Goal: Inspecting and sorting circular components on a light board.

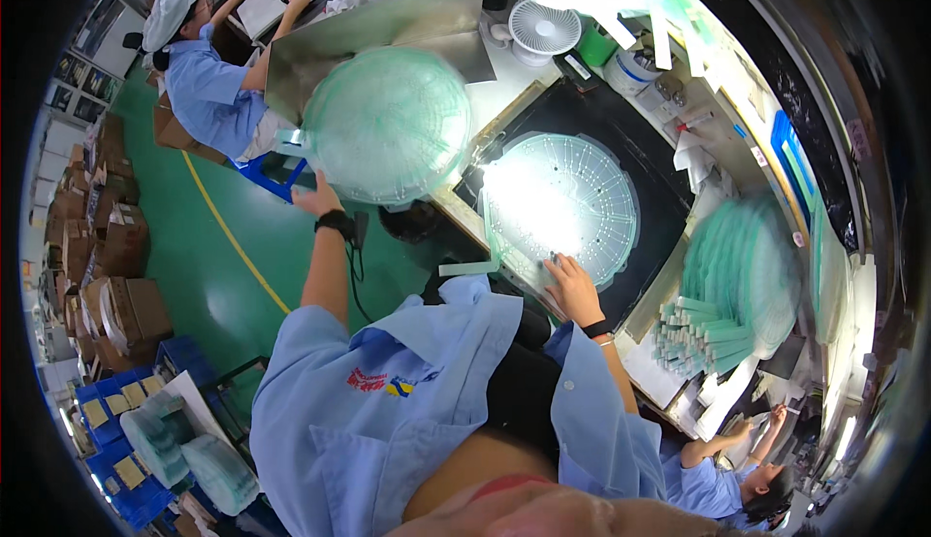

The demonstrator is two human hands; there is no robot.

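My left hand (318,197) reaches out to the left, fingers apart, close to the lower left edge of a big stack of round, translucent green sheets (388,125). The stack looks slightly blurred, and a pale tab (291,139) juts from its left side. Whether my fingers touch that edge, I cannot tell. My right hand (574,292) rests with spread fingertips on the near edge of a single round clear sheet (596,183) with rows of small dots. This sheet lies on a black work surface (669,209), under bright glare. A pale strip (467,268) sticks out toward my body.
More round green sheets with tabs (742,265) are fanned at the right. A white fan (543,31) and bottles stand behind. A metal guard (291,76) backs the left stack. Co-workers (208,86) sit far left and lower right (722,479). Cartons (126,309) line the left.
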